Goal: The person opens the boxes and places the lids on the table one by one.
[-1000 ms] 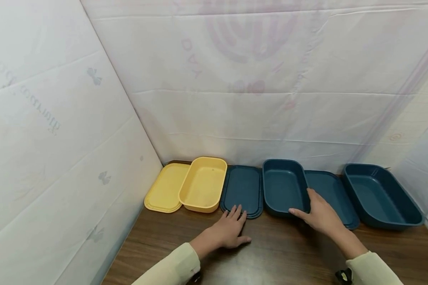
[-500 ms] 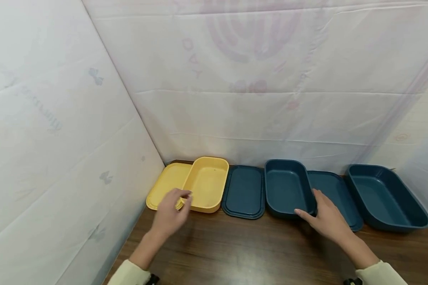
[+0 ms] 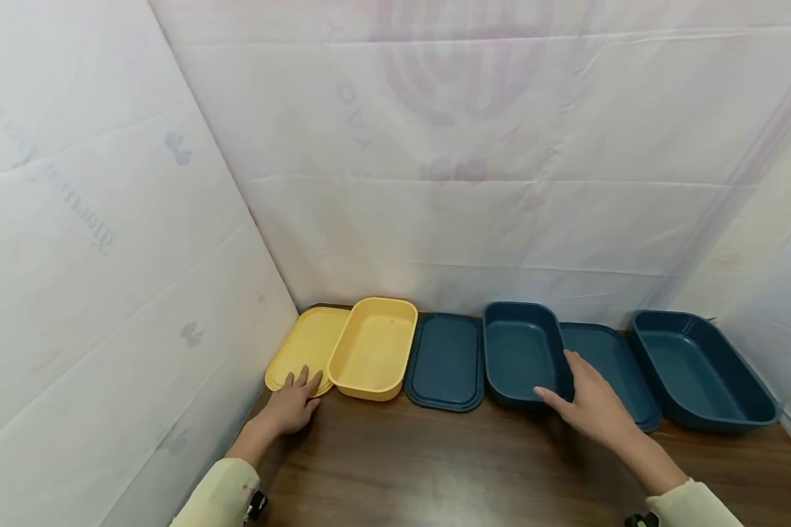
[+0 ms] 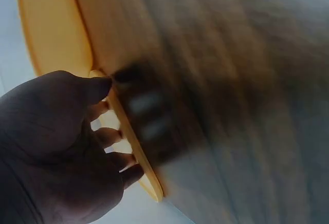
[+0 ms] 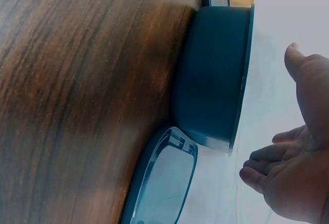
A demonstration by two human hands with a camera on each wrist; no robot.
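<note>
From the head view, I am reaching my left hand (image 3: 294, 401) to the near edge of the yellow lid (image 3: 303, 349), which is lying flat at the far left of the row with the yellow box (image 3: 373, 348) overlapping its right side; my fingers are resting straight on the rim, since a flat lid offers only its edge to take. My right hand (image 3: 589, 401) is sitting relaxed and spread by the near right corner of the middle blue box (image 3: 524, 353), thumb towards its front wall, steadying rather than gripping (whether it is actually touching, I cannot tell here). A blue lid (image 3: 445, 359) is lying between the yellow box and that blue one.

From the left wrist view, which is blurred, my fingertips (image 4: 119, 141) are curling under the yellow lid's (image 4: 51, 34) thin edge with my thumb above it, so I am starting a pinch.

From the right wrist view, my right hand (image 5: 293, 167) is hovering loose just off the blue box's (image 5: 213, 75) rim, clamped on nothing, with another blue lid (image 5: 162, 183) tucked beside the box on the wooden table (image 5: 77, 95).
</note>
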